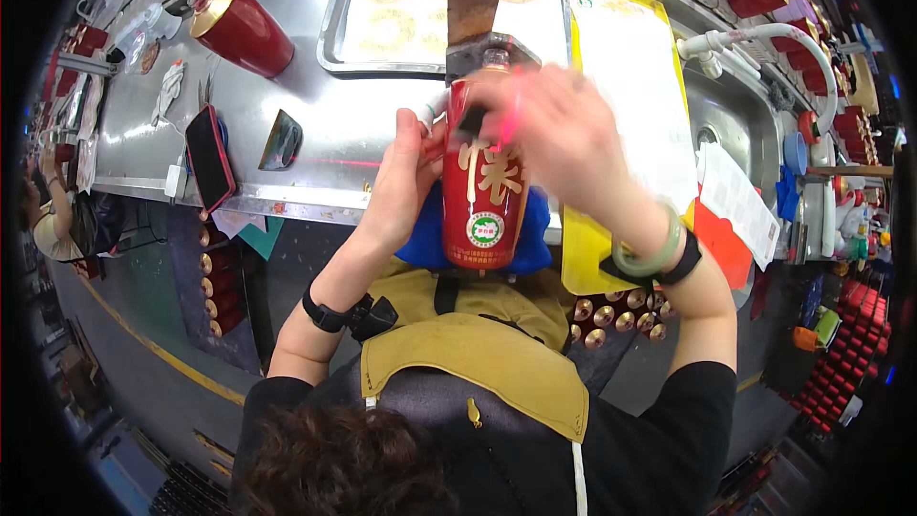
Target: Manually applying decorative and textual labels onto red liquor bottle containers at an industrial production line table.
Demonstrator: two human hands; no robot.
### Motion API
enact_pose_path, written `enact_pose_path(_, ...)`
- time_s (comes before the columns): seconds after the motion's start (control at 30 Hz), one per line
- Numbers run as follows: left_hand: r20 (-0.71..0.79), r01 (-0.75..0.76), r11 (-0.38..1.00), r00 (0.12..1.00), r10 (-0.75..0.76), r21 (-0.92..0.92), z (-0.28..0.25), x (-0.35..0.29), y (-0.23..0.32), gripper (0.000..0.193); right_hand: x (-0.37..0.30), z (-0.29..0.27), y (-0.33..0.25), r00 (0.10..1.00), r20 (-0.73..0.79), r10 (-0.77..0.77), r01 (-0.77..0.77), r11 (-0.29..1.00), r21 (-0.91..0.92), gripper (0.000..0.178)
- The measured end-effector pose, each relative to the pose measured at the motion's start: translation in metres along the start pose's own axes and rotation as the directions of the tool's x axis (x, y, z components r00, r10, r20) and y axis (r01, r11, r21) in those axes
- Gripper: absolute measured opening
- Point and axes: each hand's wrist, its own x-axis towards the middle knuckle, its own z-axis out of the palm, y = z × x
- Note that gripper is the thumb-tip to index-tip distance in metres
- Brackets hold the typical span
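Observation:
A red bottle (pixel 482 220) with large gold lettering and a round green-and-white badge lies in front of me. Its neck points away, close to a wooden post with a dark metal fitting (pixel 478 55). Under the lower part is a blue cushion (pixel 420 247). My left hand (pixel 409 162) curls its fingers against the bottle's left side, the thumb raised. Smeared by motion, my right hand (pixel 564 134) is over the upper bottle, gripping a small black block (pixel 470 122) against the surface. A pink-red light line crosses the right fingers.
Behind stands a metal tray (pixel 330 33) of ring-shaped pieces. Another red bottle (pixel 250 33), a phone (pixel 208 158) and a dark curved piece (pixel 281 140) lie left. To the right are a yellow-edged white sheet (pixel 630 86), a sink (pixel 731 124) and a tap (pixel 764 31).

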Motion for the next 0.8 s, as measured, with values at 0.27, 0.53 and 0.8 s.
enact_pose_path(0.27, -0.044, -0.182, 0.904, 0.975, 0.216, 0.387, -0.001, -0.017, -0.008, 0.071, -0.016, -0.006, -0.014, 0.796, -0.087, 0.599, -0.477, 0.709, 0.519, 0.032)
enact_pose_path(0.53, 0.077, -0.075, 0.911, 0.996, 0.047, 0.405, -0.016, -0.023, -0.014, 0.075, -0.08, 0.003, -0.026, 0.44, 0.044, 0.897, -0.764, 0.348, 0.544, 0.025)
enact_pose_path(0.8, 0.136, -0.057, 0.874, 0.991, -0.01, 0.483, -0.026, -0.043, -0.018, 0.098, -0.074, -0.015, -0.085, 0.508, 0.148, 0.848, -0.631, 0.25, 0.734, 0.028)
